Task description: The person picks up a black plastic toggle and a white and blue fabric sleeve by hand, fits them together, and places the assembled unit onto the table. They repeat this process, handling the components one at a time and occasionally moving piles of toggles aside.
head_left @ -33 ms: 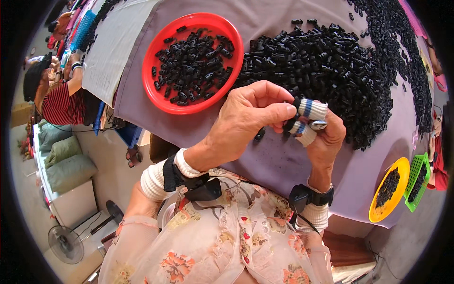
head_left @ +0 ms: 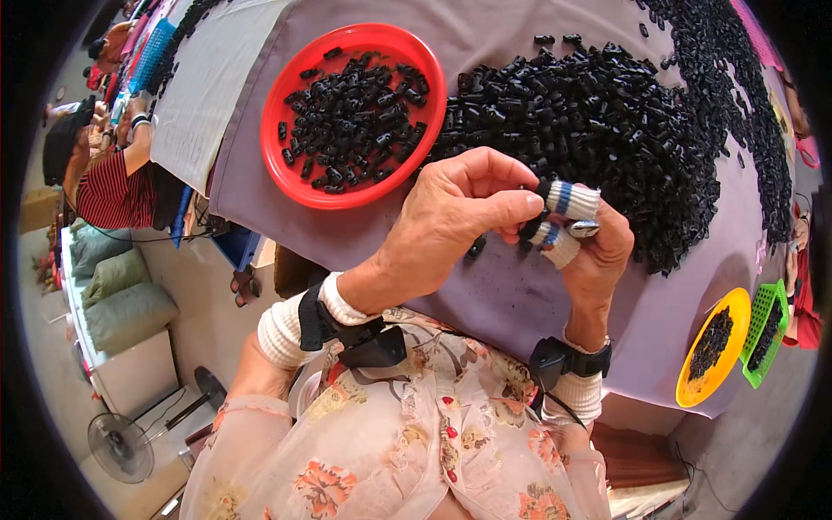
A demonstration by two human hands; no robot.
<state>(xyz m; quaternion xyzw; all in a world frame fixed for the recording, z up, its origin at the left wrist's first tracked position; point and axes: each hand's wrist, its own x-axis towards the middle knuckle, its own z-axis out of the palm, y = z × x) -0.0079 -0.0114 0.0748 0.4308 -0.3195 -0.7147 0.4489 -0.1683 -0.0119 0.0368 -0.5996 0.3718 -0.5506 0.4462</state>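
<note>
My left hand (head_left: 438, 221) is closed in a pinch, its thumb and forefinger meeting above the table's near part. Right against those fingertips is my right hand (head_left: 600, 256), also closed. Its thumb and forefinger wear white knitted finger covers (head_left: 574, 201) with blue stripes and dark ends. A shiny silver piece (head_left: 583, 229) shows between the covers. What the fingers hold is small, dark and mostly hidden. One loose black plastic piece (head_left: 476, 247) lies just below them. Behind the hands spreads a large heap of small black cylindrical plastic pieces (head_left: 589, 121).
A red round tray (head_left: 273, 104) with more black pieces stands at the far left. At the right edge are a yellow tray (head_left: 735, 334) and a green basket (head_left: 760, 308). Another band of pieces (head_left: 719, 69) lies far right. A person in a striped top (head_left: 117, 191) works at left.
</note>
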